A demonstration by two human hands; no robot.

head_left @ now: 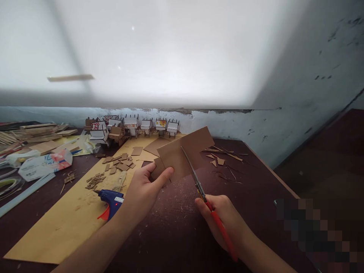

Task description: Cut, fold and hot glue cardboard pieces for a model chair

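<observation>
While left hand (150, 185) pinches cardboard (174, 154), nearly closed | right hand (223, 216) — curled round red-handled scissors (209, 206) | blades (192, 169) at cardboard

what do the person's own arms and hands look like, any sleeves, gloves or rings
Both the left hand and the right hand are bare, with no gloves, and no rings can be made out. No sleeves show on the visible forearms, and no watch or bracelet is seen.

Your scissors (220, 227): red handles, lower right. Cardboard (187, 151), centre: plain brown. Glue gun (112, 201), lower left: blue body, orange-red trigger.
</observation>
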